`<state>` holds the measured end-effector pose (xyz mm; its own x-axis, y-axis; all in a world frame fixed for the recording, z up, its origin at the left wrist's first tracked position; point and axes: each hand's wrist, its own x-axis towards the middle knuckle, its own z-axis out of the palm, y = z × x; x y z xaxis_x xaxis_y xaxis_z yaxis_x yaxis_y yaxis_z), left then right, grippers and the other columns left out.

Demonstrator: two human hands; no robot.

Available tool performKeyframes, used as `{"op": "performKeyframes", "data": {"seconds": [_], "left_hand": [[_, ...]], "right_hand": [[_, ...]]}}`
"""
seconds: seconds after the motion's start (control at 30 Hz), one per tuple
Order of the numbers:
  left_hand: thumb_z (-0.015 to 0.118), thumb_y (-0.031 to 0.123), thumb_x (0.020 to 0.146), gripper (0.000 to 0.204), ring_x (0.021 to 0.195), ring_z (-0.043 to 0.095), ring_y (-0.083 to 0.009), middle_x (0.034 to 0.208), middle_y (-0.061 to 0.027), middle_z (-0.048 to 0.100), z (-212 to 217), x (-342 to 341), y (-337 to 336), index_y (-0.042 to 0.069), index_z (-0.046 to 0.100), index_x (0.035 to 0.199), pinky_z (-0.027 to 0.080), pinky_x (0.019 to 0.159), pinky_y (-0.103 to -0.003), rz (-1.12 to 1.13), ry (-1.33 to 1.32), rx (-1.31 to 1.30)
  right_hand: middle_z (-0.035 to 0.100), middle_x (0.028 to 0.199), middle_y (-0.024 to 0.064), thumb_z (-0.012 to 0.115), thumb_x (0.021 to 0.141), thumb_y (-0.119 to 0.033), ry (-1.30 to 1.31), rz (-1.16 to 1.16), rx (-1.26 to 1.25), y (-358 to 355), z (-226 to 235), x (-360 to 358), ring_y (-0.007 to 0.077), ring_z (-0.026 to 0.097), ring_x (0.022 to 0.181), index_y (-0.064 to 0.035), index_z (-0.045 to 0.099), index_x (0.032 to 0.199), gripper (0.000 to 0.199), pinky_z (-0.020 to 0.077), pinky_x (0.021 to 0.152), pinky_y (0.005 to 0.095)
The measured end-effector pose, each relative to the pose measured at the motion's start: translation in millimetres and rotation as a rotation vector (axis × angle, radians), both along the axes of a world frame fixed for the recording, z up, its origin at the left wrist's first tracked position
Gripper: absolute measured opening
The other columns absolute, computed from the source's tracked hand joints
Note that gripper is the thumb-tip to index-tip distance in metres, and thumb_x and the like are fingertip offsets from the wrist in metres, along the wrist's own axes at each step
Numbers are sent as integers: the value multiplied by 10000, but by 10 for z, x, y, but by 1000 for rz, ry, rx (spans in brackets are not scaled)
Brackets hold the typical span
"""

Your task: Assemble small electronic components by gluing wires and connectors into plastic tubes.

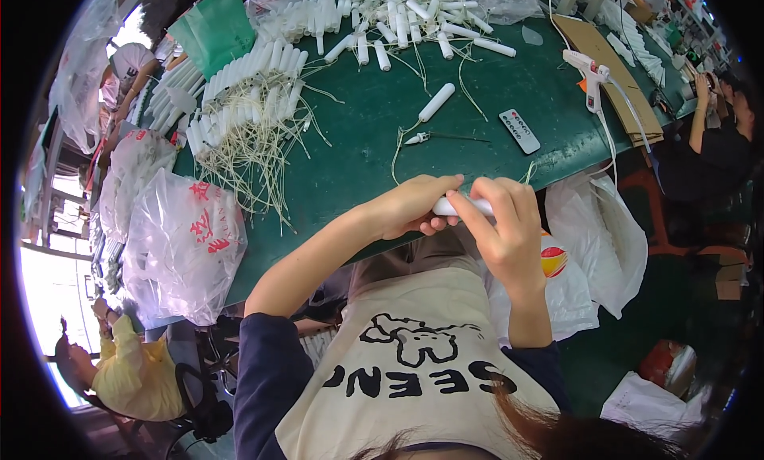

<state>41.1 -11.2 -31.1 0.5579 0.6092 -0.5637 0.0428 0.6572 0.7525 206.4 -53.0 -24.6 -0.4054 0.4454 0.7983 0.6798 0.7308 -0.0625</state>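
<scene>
Over the table's near edge, my left hand (415, 204) and my right hand (509, 228) both hold a smooth white tube (461, 208), which lies level between them. My right fingers pinch it from above, and the left fingers wrap its other end. Just beyond the hands, a second white tube (437, 103) with a thin cord rests on the green tabletop (358, 150). Beside it is a small white flame-shaped tip (417, 139) with a thin dark rod next to it. A white remote control (520, 131) lies to the right.
Bundled white tubes with trailing wires (255, 102) fill the left side, below a green sheet (212, 30). Loose white tubes (402, 22) are heaped at the back. A white glue gun (590, 74) stands by cardboard (617, 86) at right. Plastic bags (187, 245) hang at left; other people sit nearby.
</scene>
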Motion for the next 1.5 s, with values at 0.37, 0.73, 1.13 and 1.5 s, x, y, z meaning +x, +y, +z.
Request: {"op": "performKeyframes", "data": {"seconds": [0.37, 0.73, 1.13, 1.5], "left_hand": [[283, 282, 1011, 374, 516, 281, -64, 608, 29, 348, 190, -117, -78, 13, 519, 1118, 264, 485, -231, 99, 179, 597], [460, 20, 883, 428, 465, 537, -330, 514, -138, 493, 499, -100, -192, 55, 361, 1298, 398, 436, -387, -6, 466, 1246], [524, 62, 869, 324, 567, 585, -253, 751, -144, 602, 496, 98, -100, 29, 484, 1190, 432, 492, -332, 17, 426, 1497], [669, 173, 782, 146, 855, 555, -276, 847, -95, 613, -417, 100, 865, 58, 655, 869, 427, 797, -382, -26, 891, 1675]], "right_hand": [[609, 840, 89, 693, 654, 67, 365, -21, -413, 16, -240, 161, 245, 576, 720, -56, 653, 986, 356, 453, 618, 334], [633, 861, 99, 667, 741, 77, 489, 57, -557, -13, -260, 179, 170, 597, 727, 1, 641, 998, 269, 450, 577, 248], [623, 799, 78, 680, 759, 24, 538, 22, -597, -103, -159, 195, 155, 562, 578, -28, 636, 1005, 256, 432, 504, 273], [522, 576, 79, 640, 879, -267, 1038, 499, -666, -481, 161, 616, 87, 450, 436, 54, 538, 1059, 381, 335, 387, 212]]}}
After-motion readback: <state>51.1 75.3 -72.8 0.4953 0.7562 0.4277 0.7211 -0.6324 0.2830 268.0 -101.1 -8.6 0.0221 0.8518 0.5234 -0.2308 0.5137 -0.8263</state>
